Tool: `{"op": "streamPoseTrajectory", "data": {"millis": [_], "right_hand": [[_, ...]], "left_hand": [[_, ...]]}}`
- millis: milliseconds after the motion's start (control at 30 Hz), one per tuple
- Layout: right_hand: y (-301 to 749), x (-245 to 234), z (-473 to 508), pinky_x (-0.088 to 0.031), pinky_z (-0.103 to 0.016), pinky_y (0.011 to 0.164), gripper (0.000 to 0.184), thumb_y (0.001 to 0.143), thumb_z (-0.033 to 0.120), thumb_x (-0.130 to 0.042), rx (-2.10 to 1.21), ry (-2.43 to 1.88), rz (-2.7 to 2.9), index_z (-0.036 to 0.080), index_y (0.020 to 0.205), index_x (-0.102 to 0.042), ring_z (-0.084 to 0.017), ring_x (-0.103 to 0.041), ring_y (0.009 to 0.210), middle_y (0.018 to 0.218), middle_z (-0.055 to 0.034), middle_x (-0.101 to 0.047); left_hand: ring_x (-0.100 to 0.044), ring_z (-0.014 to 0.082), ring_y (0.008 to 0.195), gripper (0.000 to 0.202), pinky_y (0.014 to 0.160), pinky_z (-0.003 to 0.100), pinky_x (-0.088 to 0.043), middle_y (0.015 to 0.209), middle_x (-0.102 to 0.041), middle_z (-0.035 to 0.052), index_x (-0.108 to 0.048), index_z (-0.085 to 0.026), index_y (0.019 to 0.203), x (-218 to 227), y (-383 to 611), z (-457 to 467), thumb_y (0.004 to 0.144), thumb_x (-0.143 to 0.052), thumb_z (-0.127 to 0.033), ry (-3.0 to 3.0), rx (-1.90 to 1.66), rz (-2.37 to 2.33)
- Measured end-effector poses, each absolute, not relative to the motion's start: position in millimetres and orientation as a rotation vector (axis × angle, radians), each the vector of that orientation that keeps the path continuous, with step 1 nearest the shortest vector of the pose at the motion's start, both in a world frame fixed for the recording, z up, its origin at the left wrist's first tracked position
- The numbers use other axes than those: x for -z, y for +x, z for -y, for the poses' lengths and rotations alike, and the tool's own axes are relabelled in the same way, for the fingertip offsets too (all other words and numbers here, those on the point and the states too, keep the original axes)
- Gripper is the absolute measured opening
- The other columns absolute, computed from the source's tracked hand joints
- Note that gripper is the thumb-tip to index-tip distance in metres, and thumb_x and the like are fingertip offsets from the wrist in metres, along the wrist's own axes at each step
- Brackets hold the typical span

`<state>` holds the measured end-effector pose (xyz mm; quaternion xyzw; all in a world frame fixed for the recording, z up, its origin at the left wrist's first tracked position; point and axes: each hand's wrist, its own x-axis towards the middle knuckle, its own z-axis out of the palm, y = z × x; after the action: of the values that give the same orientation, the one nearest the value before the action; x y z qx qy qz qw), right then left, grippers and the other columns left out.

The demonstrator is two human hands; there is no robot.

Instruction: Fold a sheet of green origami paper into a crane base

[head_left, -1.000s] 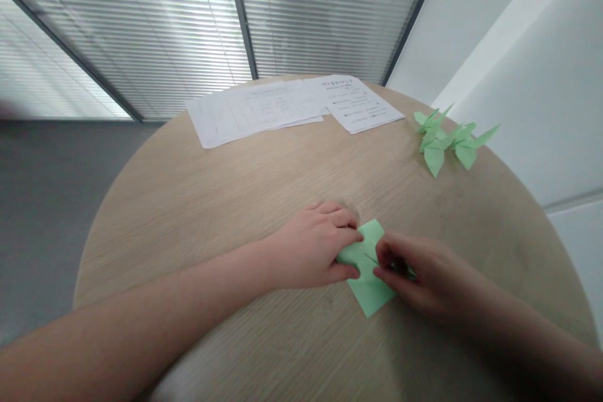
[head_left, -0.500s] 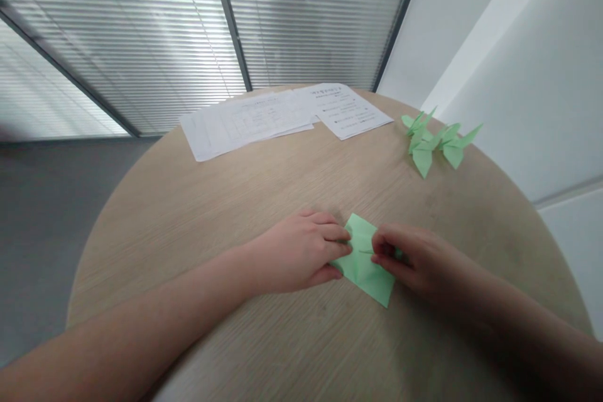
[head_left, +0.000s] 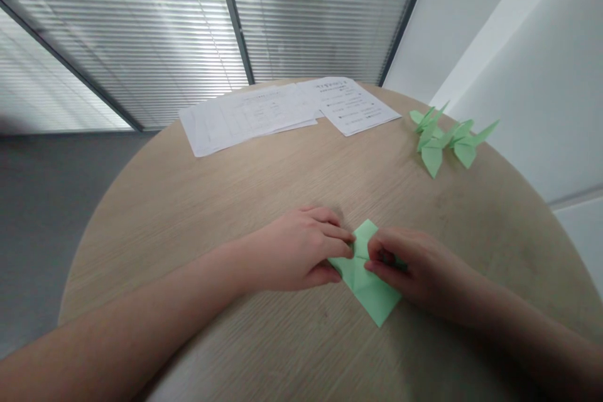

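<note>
A folded piece of light green paper (head_left: 370, 292) lies flat on the round wooden table (head_left: 188, 213), near its front edge. My left hand (head_left: 301, 251) presses on the paper's left side, fingers curled and pinching its edge. My right hand (head_left: 409, 267) covers the right side, fingertips pinched on a fold near the middle. The two hands almost touch over the paper, and its lower corner sticks out below them.
Finished green paper cranes (head_left: 445, 138) stand at the table's right edge by the white wall. Printed white sheets (head_left: 264, 114) lie spread at the far side. Window blinds and grey floor are behind the table.
The paper has turned a little under my hands, its lower point now aimed more toward me. My fingertips have drawn closer together over the middle fold.
</note>
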<state>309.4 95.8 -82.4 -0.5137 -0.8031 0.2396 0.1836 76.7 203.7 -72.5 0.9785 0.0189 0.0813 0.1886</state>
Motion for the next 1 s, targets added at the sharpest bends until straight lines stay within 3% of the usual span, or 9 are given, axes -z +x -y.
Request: {"op": "streamPoseTrajectory", "data": {"millis": [233,367,500,800,1000], "right_hand": [[316,80,-94,-0.039,-0.023,0.059,0.014,0.093,0.019,-0.062,-0.887,-1.367,2.204,0.022,0.082,-0.055,-0.012,-0.053,0.063,0.072,0.0036,-0.059],[321,75,-92,-0.047,-0.025,0.07,0.003,0.094,0.02,-0.064,-1.015,-1.246,2.213,0.022,0.093,-0.063,-0.014,-0.062,0.079,0.085,-0.0003,-0.067],[319,71,-91,-0.049,-0.027,0.078,0.008,0.095,0.019,-0.063,-1.08,-1.141,2.33,0.023,0.092,-0.07,-0.015,-0.065,0.085,0.092,-0.003,-0.069],[305,76,-90,-0.038,-0.024,0.056,0.014,0.09,0.016,-0.061,-0.811,-1.424,2.242,0.021,0.078,-0.057,-0.012,-0.052,0.059,0.067,0.0031,-0.06],[304,79,-90,-0.034,-0.022,0.051,0.017,0.09,0.019,-0.061,-0.732,-1.553,2.18,0.021,0.075,-0.052,-0.011,-0.046,0.055,0.064,0.0051,-0.054]], "left_hand": [[-0.057,0.0285,0.123,0.026,0.106,0.043,-0.043,0.129,-0.071,0.0049,-0.071,-0.02,0.114,69,75,-202,0.094,-0.068,-0.036,2.757,-0.177,-0.112],[-0.057,0.0282,0.124,0.025,0.107,0.042,-0.042,0.129,-0.071,0.0051,-0.072,-0.02,0.113,69,75,-201,0.093,-0.069,-0.034,2.751,-0.192,-0.111],[-0.057,0.028,0.124,0.026,0.108,0.042,-0.042,0.129,-0.071,0.0053,-0.072,-0.02,0.114,69,76,-201,0.093,-0.07,-0.034,2.748,-0.194,-0.116],[-0.059,0.0284,0.121,0.023,0.105,0.042,-0.044,0.128,-0.071,0.0063,-0.074,-0.02,0.112,66,77,-201,0.093,-0.068,-0.032,2.775,-0.188,-0.075],[-0.061,0.0271,0.118,0.021,0.102,0.041,-0.043,0.121,-0.074,0.0051,-0.074,-0.02,0.11,67,78,-200,0.095,-0.065,-0.031,2.762,-0.199,-0.055]]}}
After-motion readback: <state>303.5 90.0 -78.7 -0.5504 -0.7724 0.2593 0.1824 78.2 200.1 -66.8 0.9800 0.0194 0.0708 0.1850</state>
